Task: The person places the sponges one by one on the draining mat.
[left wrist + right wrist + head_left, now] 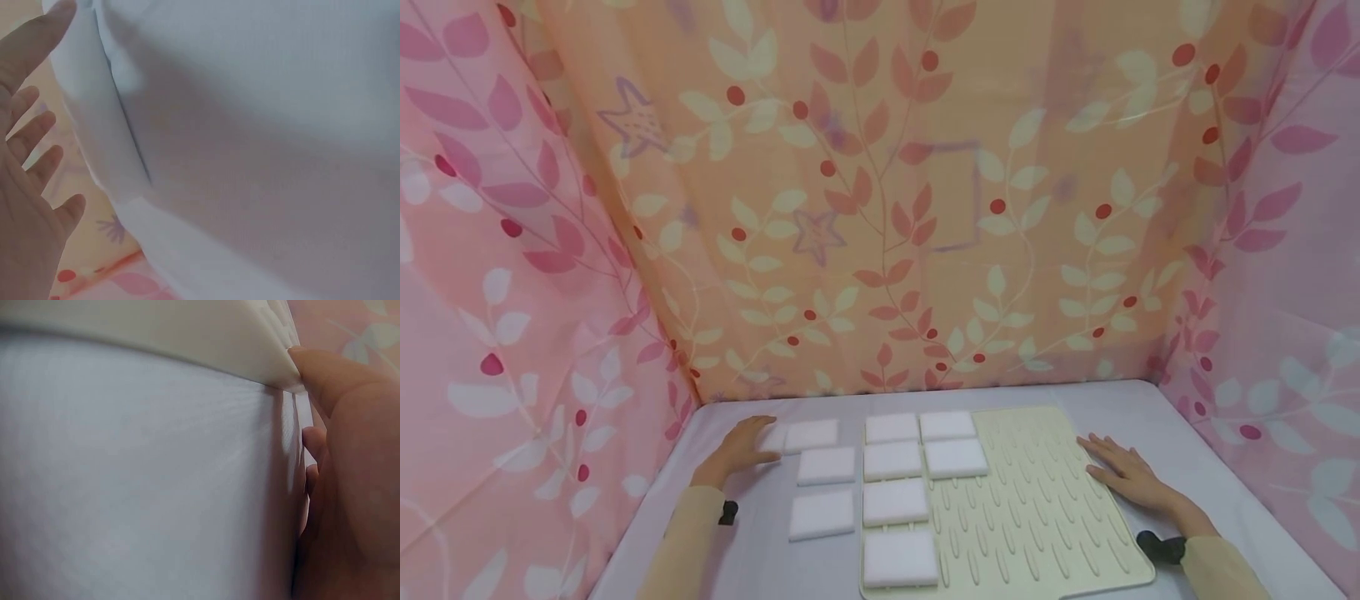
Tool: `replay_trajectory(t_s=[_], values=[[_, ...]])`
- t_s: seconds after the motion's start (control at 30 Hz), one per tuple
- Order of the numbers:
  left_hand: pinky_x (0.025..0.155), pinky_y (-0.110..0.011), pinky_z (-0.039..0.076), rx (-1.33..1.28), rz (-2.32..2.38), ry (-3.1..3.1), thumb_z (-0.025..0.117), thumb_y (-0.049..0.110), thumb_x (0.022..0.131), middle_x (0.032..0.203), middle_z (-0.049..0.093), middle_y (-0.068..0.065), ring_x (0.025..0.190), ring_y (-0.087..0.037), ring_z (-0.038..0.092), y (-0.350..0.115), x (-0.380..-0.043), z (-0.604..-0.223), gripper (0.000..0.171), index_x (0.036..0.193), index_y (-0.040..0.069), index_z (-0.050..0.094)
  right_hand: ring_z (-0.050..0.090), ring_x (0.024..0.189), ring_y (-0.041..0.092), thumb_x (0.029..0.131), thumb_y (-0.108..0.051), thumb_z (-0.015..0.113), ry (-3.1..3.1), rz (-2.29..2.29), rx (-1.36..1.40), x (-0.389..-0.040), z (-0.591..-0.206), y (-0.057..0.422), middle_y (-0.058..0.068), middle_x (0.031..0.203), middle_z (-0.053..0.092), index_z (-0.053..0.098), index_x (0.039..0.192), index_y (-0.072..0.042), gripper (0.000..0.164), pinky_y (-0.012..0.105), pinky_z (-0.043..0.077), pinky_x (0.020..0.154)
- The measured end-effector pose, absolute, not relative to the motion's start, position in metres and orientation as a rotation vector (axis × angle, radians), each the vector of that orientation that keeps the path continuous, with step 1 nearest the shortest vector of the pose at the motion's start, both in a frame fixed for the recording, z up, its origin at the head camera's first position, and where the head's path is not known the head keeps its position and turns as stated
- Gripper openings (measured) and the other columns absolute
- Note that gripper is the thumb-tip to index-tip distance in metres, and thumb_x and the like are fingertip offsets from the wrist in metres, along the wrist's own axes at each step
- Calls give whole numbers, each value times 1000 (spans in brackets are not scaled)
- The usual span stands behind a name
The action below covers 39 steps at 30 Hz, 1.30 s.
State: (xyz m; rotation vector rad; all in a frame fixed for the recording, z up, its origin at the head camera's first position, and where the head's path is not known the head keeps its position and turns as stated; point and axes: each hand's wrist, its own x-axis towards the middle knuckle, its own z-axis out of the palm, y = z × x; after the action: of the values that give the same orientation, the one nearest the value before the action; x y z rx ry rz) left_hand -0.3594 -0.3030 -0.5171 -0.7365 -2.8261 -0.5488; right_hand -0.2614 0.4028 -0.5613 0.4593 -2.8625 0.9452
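Observation:
At the back left of the table, my left hand (745,448) lies with its fingers spread around the left end of a white sponge block (771,437), which it partly hides. In the left wrist view those fingers (39,134) look loosely extended. A second white sponge block (812,435) adjoins that one, and two more blocks lie nearer me, the closest being a sponge block (822,514). My right hand (1131,475) rests flat at the right edge of a cream ridged drying mat (1037,500). In the right wrist view its thumb (331,375) touches the mat's edge.
Several white sponge blocks sit on the mat, in a left column down to the front sponge block (900,558), with two more beside it at the back. White cloth covers the table (1232,533). Patterned curtains (880,208) enclose the back and both sides.

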Motion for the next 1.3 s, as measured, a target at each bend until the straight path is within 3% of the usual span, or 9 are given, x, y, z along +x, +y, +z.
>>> replay_trajectory(t_s=[0.2, 0.73, 0.97, 1.3], values=[[95, -60, 33, -786, -584, -2792, 80, 26, 65, 121, 52, -30, 113, -48, 46, -312, -363, -519, 75, 123, -11, 50, 16, 129, 56, 91, -31, 56, -2861, 949, 446, -260, -558, 401, 31, 142, 29, 42, 138, -9, 54, 69, -2, 100], [95, -61, 34, -576, -538, -2960, 74, 23, 70, 122, 52, -26, 113, -46, 45, -320, -364, -518, 65, 125, -4, 52, 17, 129, 56, 92, -31, 56, -2868, 929, 443, -260, -558, 400, 30, 143, 30, 42, 139, -8, 54, 70, 0, 99], [92, -62, 36, -469, -532, -2997, 77, 31, 72, 124, 50, -25, 114, -45, 44, -332, -361, -517, 68, 128, 2, 51, 16, 130, 56, 91, -31, 56, -2864, 960, 443, -260, -559, 401, 30, 143, 28, 41, 139, -11, 54, 69, -4, 100], [92, -61, 36, -487, -548, -2875, 77, 34, 73, 121, 53, -25, 111, -45, 46, -334, -348, -497, 67, 125, 0, 54, 14, 130, 56, 91, -32, 56, -2878, 967, 441, -260, -558, 402, 30, 144, 27, 40, 140, -10, 55, 69, -4, 100]])
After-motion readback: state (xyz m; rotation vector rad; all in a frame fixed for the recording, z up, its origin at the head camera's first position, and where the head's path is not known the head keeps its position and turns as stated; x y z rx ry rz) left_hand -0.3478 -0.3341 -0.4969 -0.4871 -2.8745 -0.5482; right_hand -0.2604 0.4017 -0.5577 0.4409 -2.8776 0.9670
